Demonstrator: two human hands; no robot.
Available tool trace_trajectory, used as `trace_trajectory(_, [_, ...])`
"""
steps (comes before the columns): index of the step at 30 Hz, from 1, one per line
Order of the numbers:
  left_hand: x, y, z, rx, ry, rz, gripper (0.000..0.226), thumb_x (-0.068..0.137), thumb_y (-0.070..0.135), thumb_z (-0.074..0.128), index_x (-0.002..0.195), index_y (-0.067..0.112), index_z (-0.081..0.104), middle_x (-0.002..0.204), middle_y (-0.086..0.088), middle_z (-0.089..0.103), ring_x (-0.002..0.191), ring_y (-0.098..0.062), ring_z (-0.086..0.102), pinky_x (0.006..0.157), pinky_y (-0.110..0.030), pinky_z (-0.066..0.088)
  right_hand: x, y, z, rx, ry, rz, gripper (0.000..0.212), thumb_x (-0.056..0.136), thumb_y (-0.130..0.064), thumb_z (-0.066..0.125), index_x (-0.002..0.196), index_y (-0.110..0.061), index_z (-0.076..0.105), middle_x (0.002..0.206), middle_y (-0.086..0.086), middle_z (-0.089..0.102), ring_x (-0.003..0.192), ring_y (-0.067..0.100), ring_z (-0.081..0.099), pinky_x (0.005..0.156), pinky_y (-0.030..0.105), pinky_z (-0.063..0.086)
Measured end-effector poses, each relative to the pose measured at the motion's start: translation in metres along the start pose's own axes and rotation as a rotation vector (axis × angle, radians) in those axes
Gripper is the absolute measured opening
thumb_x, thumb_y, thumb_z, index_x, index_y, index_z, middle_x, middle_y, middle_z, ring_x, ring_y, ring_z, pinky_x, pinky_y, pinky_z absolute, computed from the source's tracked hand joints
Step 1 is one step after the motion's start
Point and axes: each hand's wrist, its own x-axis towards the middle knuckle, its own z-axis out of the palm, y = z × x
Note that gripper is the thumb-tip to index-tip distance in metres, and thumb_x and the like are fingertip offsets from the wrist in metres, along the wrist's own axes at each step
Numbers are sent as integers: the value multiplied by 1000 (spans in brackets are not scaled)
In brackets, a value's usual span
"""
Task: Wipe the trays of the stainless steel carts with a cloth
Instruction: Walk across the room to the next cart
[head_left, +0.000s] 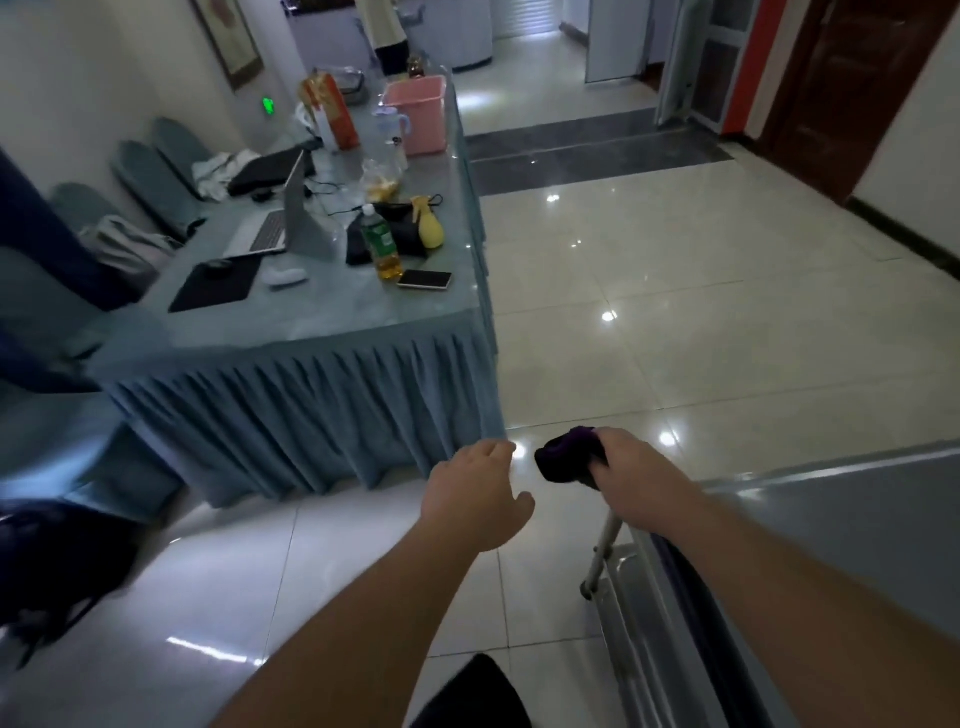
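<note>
Right hand (626, 462) gripping cloth (569, 453), cart edge (810, 475)

Function room or hotel hall, used as a makeshift office. Long desk (332, 322) draped in blue pleated skirting, with fabric-covered chairs (171, 156) lined against the wall behind it. On the desk: open laptop (275, 228), mouse pad (215, 286), phone (425, 279), drink bottle (382, 244), pink bin (418, 114). Glossy pale floor tiles (675, 312) reflecting ceiling lights. Dark wooden door (852, 88) at right, framed picture (231, 41) on the wall, corridor beyond.
</note>
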Motion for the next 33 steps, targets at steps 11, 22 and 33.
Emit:
trace_trajectory(11, [107,-143,-26,-17,-27,20,62,99,54,51,155,29,39,155,4,49,139,-23,48,111,-45,40,164,-77,58,-90,-57,39,31,107,-29,48,136,-24,57,128,-1,62,110,19,63,99,41,54])
trace_trajectory(22, [262,-211,-72,58,-97,171,65,100,52,51,157,25,37,160,2,42,147,-24,40,116,-45,34,271,-110,52,-234,-28,72,24,105,-33,48,126,-38,58,121,-13,62,105,11,61,92,36,54])
trace_trajectory(33, [434,-102,-94,190,-43,382,64,102,56,41,157,23,37,156,0,47,141,-25,45,112,-45,39,352,15,-63,5,216,237,51,100,-27,49,96,-77,52,97,-45,60,89,-14,60,73,9,46])
